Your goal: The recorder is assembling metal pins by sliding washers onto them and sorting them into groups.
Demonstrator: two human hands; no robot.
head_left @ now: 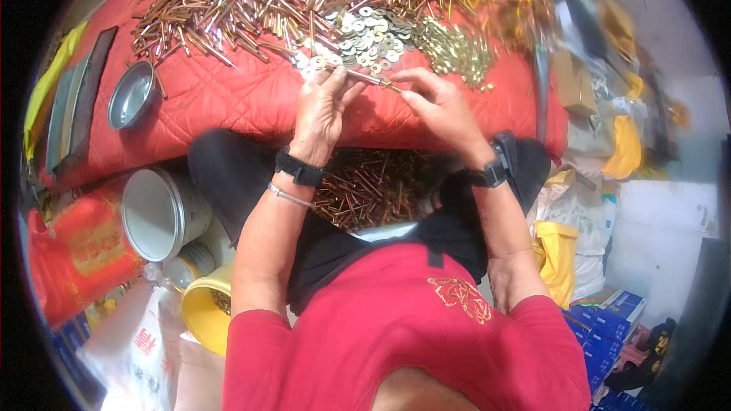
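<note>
My left hand (320,110) pinches a slim metal anchor bolt (364,77) between thumb and fingers, its length pointing toward the right. At the bolt's right end my right hand (448,110) holds a small gold-coloured piece between thumb and fingers; its exact kind is too small to tell. Both hands hover over the near edge of a red quilted cover (228,110). Just beyond them lies a heap of flat round washers (371,36). Small gold-coloured pieces (457,52), blurred, are heaped to its right. A large pile of copper-coloured metal rods (251,0) spreads behind.
Between my legs sits a mass of similar rods (373,190). A metal bowl (132,97) rests on the cover at left. Below it stand a grey-white bucket (152,213) and a yellow bucket (207,310). Blue boxes (605,331) and a yellow bag (556,259) are at right.
</note>
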